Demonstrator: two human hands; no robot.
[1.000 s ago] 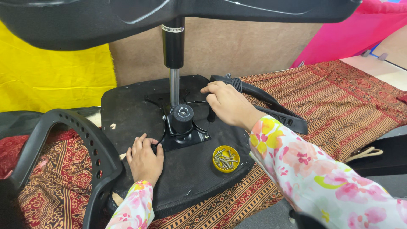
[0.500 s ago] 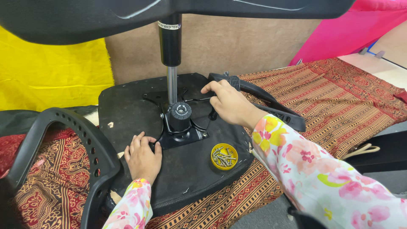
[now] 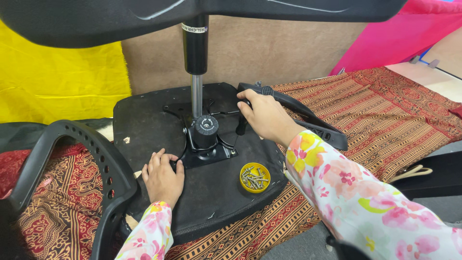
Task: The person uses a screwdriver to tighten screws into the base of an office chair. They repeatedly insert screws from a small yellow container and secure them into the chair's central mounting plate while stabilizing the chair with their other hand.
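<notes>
An upturned office chair seat [image 3: 144, 120] lies black side up on a patterned cloth. A metal mechanism plate [image 3: 207, 149] with a gas cylinder [image 3: 195, 58] stands on its middle. My left hand [image 3: 162, 177] rests flat on the seat, fingertips touching the plate's near-left corner. My right hand [image 3: 262, 115] grips a dark tool handle [image 3: 240, 126] at the plate's right side, beside a black armrest [image 3: 298, 115]. A small yellow lid [image 3: 255, 177] holding several screws sits on the seat near the front right.
The chair's star base [image 3: 144, 19] looms overhead across the top. A perforated black armrest frame [image 3: 96, 159] curves at the left. Yellow fabric [image 3: 57, 82] hangs at the back left, pink fabric [image 3: 385, 43] at the back right. The red patterned cloth [image 3: 394, 110] covers the surface.
My right hand has shifted slightly toward the mechanism plate with the tool handle in it. My left hand stays pressed on the seat.
</notes>
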